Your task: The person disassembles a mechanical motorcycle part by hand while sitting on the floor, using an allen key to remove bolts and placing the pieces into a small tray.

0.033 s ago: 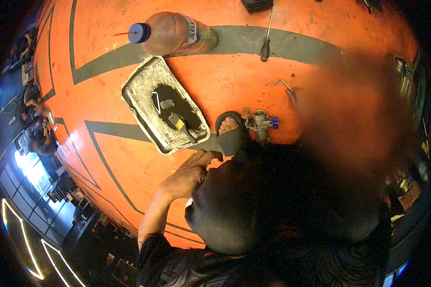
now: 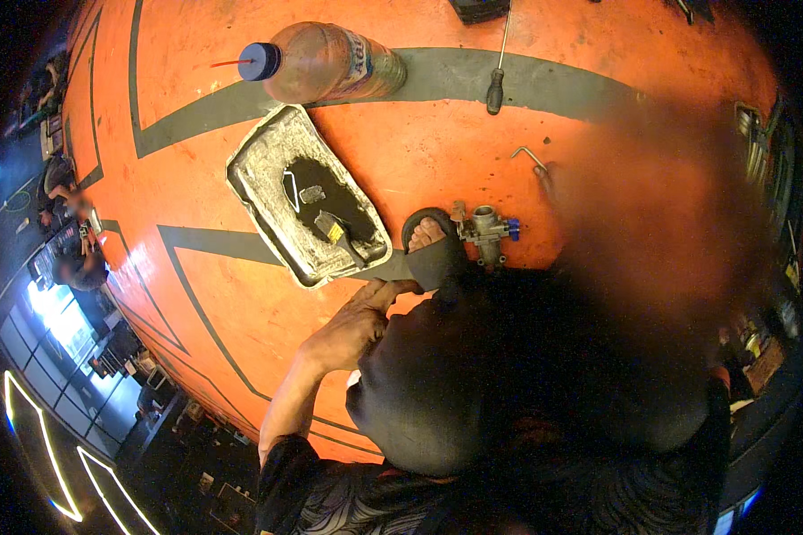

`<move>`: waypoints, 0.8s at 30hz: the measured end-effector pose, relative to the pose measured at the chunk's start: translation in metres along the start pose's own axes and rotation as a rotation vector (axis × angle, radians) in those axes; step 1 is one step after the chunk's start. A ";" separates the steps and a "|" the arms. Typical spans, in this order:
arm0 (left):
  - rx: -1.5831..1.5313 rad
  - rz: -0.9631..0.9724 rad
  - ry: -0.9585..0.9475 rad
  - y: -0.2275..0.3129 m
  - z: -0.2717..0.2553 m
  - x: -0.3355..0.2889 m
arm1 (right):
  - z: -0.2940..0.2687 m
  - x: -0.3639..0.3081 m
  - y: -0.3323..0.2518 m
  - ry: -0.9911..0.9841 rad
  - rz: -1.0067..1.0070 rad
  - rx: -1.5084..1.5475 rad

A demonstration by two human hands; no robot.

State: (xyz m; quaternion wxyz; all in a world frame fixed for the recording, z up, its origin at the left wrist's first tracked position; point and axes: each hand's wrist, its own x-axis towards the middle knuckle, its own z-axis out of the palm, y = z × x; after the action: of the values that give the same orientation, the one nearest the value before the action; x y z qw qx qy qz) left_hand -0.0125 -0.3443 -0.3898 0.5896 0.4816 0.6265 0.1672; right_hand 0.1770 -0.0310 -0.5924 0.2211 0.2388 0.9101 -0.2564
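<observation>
My left hand (image 2: 352, 328) rests beside my dark-clad knee (image 2: 437, 392). Its fingers reach loosely over the leg, and I see nothing held in them. My right hand cannot be made out; a large blur covers that side. In front of my sandalled foot (image 2: 426, 234) stands a metal throttle body (image 2: 484, 234) with a blue part, upright on the orange floor (image 2: 446, 147). Left of it lies a whitish tray (image 2: 263, 209) of dark liquid, holding a brush (image 2: 337, 234) and a small white bent piece (image 2: 292, 191). An L-shaped metal tool (image 2: 531, 159) runs toward the blur.
Beyond the tray, a plastic bottle (image 2: 330, 62) with a blue cap and red straw lies on its side. A screwdriver (image 2: 495, 89) with a dark handle is at the far side, close to a black object (image 2: 478, 9). People (image 2: 78, 254) are at the far left.
The index finger of my left hand has shifted very slightly to the right. Everything else looks the same.
</observation>
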 end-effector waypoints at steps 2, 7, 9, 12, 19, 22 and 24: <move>-0.080 -0.027 0.110 0.003 0.004 0.000 | 0.000 0.006 -0.002 -0.045 0.056 -0.051; -0.049 -0.005 0.239 0.002 0.004 -0.002 | 0.008 0.005 0.002 0.006 0.053 -0.053; -0.065 0.018 0.307 0.000 0.000 -0.007 | 0.008 0.006 0.001 0.003 0.059 -0.062; -0.086 -0.021 0.542 0.010 -0.010 0.000 | -0.001 0.008 -0.002 -0.096 0.096 -0.081; 0.496 0.094 0.983 0.034 -0.038 0.042 | -0.002 0.009 -0.003 -0.018 0.040 -0.050; 0.608 -0.002 0.966 0.038 -0.037 0.043 | -0.003 0.007 -0.007 0.004 0.044 -0.057; 0.636 -0.023 0.961 0.040 -0.038 0.044 | 0.000 0.007 -0.007 0.026 0.040 -0.043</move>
State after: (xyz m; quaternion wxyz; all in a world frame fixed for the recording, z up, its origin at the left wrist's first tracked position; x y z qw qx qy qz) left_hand -0.0236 -0.2760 -0.3742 0.0669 0.4983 0.8487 0.1641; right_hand 0.1676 -0.0341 -0.5938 0.2193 0.2556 0.9133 -0.2291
